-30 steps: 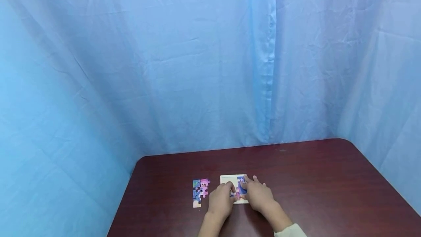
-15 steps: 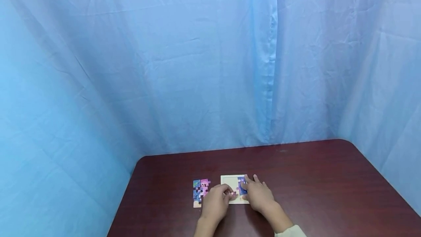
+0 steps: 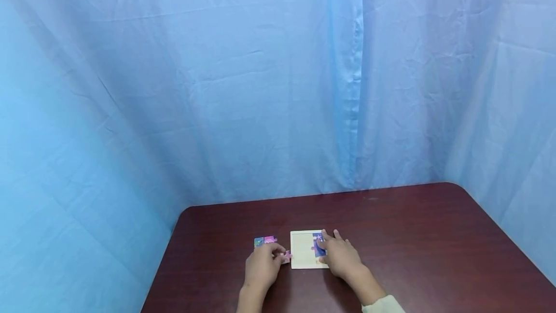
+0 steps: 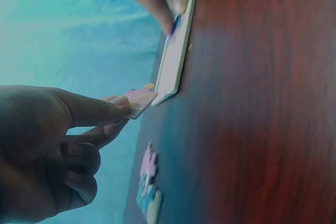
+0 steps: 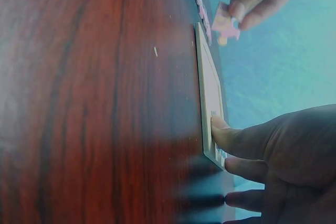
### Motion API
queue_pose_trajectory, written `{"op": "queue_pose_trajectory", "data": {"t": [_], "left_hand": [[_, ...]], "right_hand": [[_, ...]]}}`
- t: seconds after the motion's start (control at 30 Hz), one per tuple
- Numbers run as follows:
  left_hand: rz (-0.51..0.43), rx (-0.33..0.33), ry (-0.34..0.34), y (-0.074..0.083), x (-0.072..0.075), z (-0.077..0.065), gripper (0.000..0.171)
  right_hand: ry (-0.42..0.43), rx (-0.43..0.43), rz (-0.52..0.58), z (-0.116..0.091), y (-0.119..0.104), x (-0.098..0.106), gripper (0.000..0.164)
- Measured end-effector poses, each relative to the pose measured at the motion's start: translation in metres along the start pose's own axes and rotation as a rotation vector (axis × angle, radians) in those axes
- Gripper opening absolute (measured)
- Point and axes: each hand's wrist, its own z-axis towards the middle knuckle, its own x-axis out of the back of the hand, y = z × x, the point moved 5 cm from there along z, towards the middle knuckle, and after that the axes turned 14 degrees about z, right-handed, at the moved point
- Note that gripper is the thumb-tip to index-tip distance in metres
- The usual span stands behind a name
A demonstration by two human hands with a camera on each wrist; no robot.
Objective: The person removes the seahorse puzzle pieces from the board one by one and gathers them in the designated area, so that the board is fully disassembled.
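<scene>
My left hand (image 3: 262,265) pinches a pink jigsaw piece (image 4: 139,102) between thumb and fingertips, above the table just left of the puzzle tray (image 3: 301,250). The tray is shallow, with a cream rim and a bare base on its left side. Blue and purple jigsaw pieces (image 3: 320,249) lie along its right side, partly covered by my right hand (image 3: 343,257). In the right wrist view, that hand's thumb (image 5: 224,134) rests on the tray, with the other fingers stretched toward its far end. Beneath and behind the left hand lie loose jigsaw pieces (image 3: 265,241), mostly hidden in the head view.
The dark red-brown wooden table (image 3: 417,245) spreads around the tray. Light blue curtains (image 3: 269,86) hang behind it and at both sides.
My left hand has moved left from over the tray, carrying the pink jigsaw piece out of it. More of the tray's base shows. The right hand has stayed in place.
</scene>
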Motion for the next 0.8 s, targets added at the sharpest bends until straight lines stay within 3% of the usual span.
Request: {"op": "queue_pose_trajectory", "data": {"t": [0.33, 0.8], "left_hand": [[0.037, 0.041, -0.046, -0.023, 0.009, -0.004, 0.011], [0.086, 0.067, -0.051, -0.030, 0.009, -0.009, 0.019]], "right_hand": [[0.008, 0.000, 0.010, 0.001, 0.003, -0.002, 0.051], [-0.020, -0.025, 0.023, -0.001, 0.003, 0.000, 0.049]]}}
